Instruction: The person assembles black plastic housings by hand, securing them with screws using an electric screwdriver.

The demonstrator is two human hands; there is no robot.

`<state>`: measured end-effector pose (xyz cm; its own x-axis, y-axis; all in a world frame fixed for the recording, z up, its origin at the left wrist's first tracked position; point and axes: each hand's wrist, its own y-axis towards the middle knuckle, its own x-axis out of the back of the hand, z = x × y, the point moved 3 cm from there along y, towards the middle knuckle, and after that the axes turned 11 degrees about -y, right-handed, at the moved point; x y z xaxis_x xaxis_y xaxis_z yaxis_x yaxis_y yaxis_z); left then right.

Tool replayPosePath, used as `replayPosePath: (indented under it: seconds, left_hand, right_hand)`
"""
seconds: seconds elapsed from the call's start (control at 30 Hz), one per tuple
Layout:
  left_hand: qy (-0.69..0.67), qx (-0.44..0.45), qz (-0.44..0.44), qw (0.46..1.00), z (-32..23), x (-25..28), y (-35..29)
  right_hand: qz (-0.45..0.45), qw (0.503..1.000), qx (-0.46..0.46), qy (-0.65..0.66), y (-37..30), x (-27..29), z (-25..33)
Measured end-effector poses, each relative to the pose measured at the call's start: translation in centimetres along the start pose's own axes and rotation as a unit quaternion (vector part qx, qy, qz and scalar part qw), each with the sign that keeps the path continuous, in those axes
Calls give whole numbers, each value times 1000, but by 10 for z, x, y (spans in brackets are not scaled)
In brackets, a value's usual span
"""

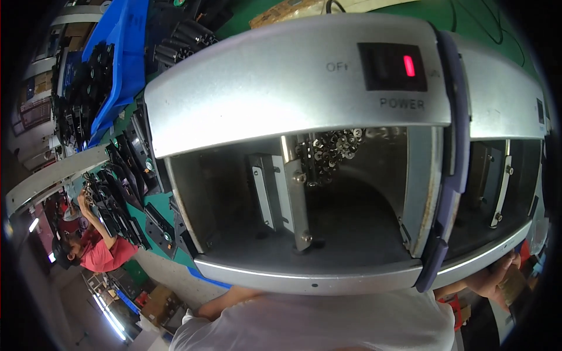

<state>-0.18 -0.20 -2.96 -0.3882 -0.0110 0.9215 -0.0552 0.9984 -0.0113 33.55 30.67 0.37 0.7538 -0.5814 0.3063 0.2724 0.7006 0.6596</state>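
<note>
A silver metal screw feeder (pixel 257 88) fills the middle of the view, its red switch light (pixel 409 66) lit. Inside its open front, a pile of small screws (pixel 336 149) lies behind an upright metal bracket (pixel 295 202). To its right stands a second silver machine (pixel 503 88) of similar build. My left forearm (pixel 231 299) runs in below the feeder, and the hand is hidden. At the lower right edge, my right hand (pixel 494 279) looks curled beside a brownish block-like thing (pixel 514 288); what its fingers hold is unclear.
Black assembled parts (pixel 120 193) lie on the green table at the left. A blue bin (pixel 120 76) holds more dark parts behind them. Dark cylinders (pixel 187 41) lie near the back. A co-worker in a red shirt (pixel 108 254) handles parts. Cables (pixel 497 32) lie at the back right.
</note>
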Motion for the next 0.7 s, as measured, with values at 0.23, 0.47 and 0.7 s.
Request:
replayPosePath:
  seconds: [0.23,0.47,0.7]
  left_hand:
    - [-14,-32,-3,999,4,-6,-7]
    - [-209,127,61,968,20,-15,-19]
    - [67,-16,-67,995,-7,18,31]
  right_hand:
    - [64,997,-44,6,8,13,-24]
    - [114,989,-89,19,11,30,-57]
    - [-2,993,-18,119,9,9,-13]
